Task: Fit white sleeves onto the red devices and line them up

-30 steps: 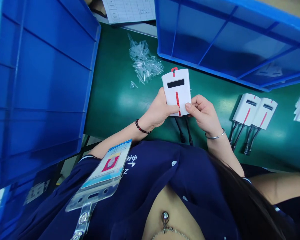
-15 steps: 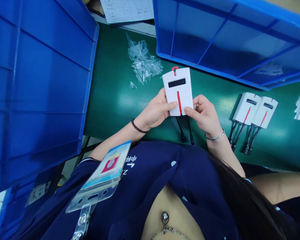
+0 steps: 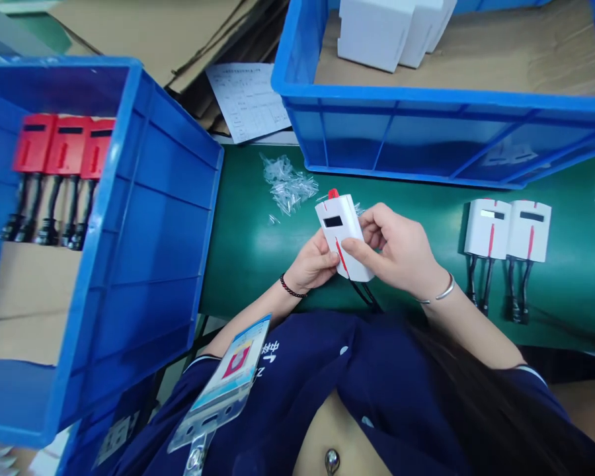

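Between my hands, above the green table, is a white device (image 3: 350,218) with a dark display window, a red stripe, a red hook at its top and black cables below. My left hand (image 3: 315,261) grips its lower left side, thumb on the front near the stripe. My right hand (image 3: 394,248) holds the right side, thumb across the front face and fingers curled at the edge, partly behind it. On the table to the right lie two similar white devices (image 3: 486,230), side by side, their black cables toward me.
A pile of small clear plastic pieces (image 3: 290,185) lies beyond my hands. At left stands a blue crate (image 3: 163,198) with red cabled devices (image 3: 69,142) on cardboard. Another blue crate (image 3: 426,139) at the back holds white cases (image 3: 374,33). A printed sheet (image 3: 248,99) lies between them.
The view has tilted up, showing the crates' contents. The held device has turned and tilted in my hands. My right hand has shifted up its right side, its thumb now across the front.
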Available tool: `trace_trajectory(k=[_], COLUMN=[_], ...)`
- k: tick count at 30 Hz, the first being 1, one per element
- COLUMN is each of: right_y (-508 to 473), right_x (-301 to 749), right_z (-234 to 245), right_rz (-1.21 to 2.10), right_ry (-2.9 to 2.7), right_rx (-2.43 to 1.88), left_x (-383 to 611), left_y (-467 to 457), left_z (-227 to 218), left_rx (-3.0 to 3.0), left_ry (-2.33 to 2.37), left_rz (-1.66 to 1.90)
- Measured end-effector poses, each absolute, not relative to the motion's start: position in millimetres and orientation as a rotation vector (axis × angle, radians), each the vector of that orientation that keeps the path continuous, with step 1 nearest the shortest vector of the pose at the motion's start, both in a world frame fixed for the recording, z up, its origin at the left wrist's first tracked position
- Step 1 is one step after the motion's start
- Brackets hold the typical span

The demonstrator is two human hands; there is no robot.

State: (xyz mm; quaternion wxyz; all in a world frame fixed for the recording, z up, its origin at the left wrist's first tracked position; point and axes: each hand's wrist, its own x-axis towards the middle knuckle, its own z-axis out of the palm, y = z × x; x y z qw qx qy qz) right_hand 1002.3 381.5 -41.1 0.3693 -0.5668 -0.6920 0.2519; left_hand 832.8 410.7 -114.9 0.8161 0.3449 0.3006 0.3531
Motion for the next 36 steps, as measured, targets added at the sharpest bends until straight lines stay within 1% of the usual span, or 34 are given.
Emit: trace_trajectory(k=[4,6,8,13,15,19,24,26,29,31,33,36], right_y=[388.9,390.2,392.7,403.2,404.3,400.4,400.3,402.4,405.5,406.5,406.3,404.0], right_x=[998.0,997.5,1000.6,1018.0,1022.4,1024.5,1026.0,1024.5,1018.7,1014.9,1012.6,1011.4], right_z=[-38.9,-39.5,-43.3,-67.9,-79.0,-93.2,-103.3,-108.7,-117.2,-121.6,-124.3,-124.2], right_rz=[0.413,0.401,0.520,1.139,1.280,1.325,1.228,1.226,1.252,1.255,1.265,1.306], right_ry=[-1.823,-1.806,-1.712,-1.280,-1.120,-0.906,-0.862,-0.871,-0.871,-0.848,-0.859,-0.882], right_rx=[-1.430,-1.378,-1.357,-1.279,-1.229,-1.196,-1.244,-1.265,-1.249,-1.225,-1.213,-1.182], left_x=[833.4,833.4,833.5,834.9,834.4,831.2,831.9,835.2,841.3,844.4,846.1,846.2], left_y=[405.8,405.9,407.2,409.5,408.9,405.1,397.2,394.3,391.9,391.8,392.3,393.0], left_z=[-120.7,-121.5,-119.2,-98.6,-89.2,-80.5,-82.4,-82.5,-81.2,-80.2,-79.7,-79.9], left_rx=[0.782,0.798,0.817,0.892,0.934,0.937,0.934,1.159,1.767,2.123,2.348,2.523], left_ry=[0.633,0.643,0.642,0.688,0.702,0.668,0.678,0.782,1.052,1.144,1.148,1.145], left_rz=[0.718,0.730,0.740,0.793,0.780,0.681,0.581,0.601,0.704,0.756,0.817,0.879])
